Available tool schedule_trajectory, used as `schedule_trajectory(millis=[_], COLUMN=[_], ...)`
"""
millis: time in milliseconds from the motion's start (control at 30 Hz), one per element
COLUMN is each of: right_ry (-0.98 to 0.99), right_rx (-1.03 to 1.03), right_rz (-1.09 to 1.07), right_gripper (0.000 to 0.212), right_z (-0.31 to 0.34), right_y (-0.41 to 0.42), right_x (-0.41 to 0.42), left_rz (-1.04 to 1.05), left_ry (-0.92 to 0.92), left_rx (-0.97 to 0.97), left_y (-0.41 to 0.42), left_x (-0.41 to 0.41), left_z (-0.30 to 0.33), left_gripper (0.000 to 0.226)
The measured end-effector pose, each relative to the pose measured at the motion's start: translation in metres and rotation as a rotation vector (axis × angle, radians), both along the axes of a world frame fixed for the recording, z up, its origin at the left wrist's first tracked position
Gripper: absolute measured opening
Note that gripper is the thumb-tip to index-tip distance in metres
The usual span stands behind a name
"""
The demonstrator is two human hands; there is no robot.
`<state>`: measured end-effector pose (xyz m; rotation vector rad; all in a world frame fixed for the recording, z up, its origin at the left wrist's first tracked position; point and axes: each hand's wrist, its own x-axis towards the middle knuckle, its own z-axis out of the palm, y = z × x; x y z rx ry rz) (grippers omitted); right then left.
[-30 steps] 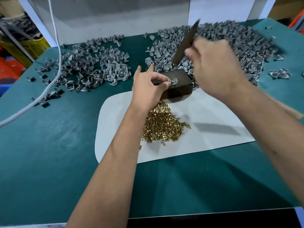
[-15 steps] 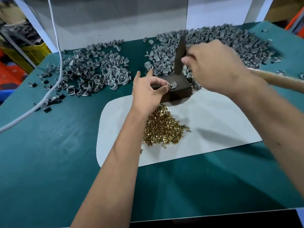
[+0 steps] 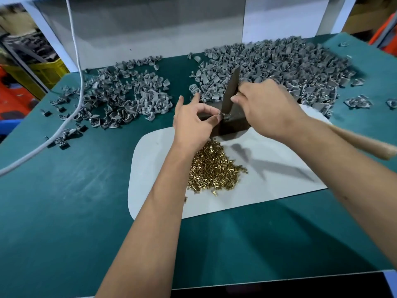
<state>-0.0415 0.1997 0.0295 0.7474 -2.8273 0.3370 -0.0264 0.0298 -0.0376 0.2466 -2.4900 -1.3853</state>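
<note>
White mat [image 3: 279, 186] bearing dark block [image 3: 234, 125]: the anvil. Hammer [image 3: 232, 89], right hand [image 3: 268, 110] gripping it close under the head, face at the small grey part [image 3: 221, 115] that left hand [image 3: 193, 123] pinches atop the block. Recommended: short, square taps; fingertips clear.

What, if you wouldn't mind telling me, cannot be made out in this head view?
Head view throughout.
Small grey part: tiny, half covered by the left hand pinching it on the dark block; shape unclear.
Tool: the right hand and its grip hide where the dark head joins the blurred wooden handle.
White cable: both ends cut off by the top and left edges.
</note>
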Motion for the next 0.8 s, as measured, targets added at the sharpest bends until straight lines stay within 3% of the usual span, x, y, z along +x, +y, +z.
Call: schedule_trajectory(millis=[133, 300, 600, 800], right_ry=[-0.014, -0.121, -0.275, -0.298], right_rx=[-0.046, -0.154, 0.139, 0.146], right_rz=[0.015, -0.042, -0.140, -0.089], right_gripper=[0.023, 0.020, 0.023, 0.015], right_z=[0.007, 0.011, -0.013, -0.007], right_y=[0.009, 0.042, 0.058, 0.051], right_x=[-0.004, -0.009, -0.003, -0.007], left_rz=[-0.001, -0.006, -0.037, -0.049], left_ry=[0.007, 0.005, -0.033, -0.013], left_rx=[-0.012, 0.149, 0.321, 0.326], left_y=[0.001, 0.006, 0.009, 0.009], left_x=[0.002, 0.008, 0.014, 0.017], left_z=[0.001, 0.003, 0.009, 0.010], left_gripper=[0.017, 0.020, 0.018, 0.023])
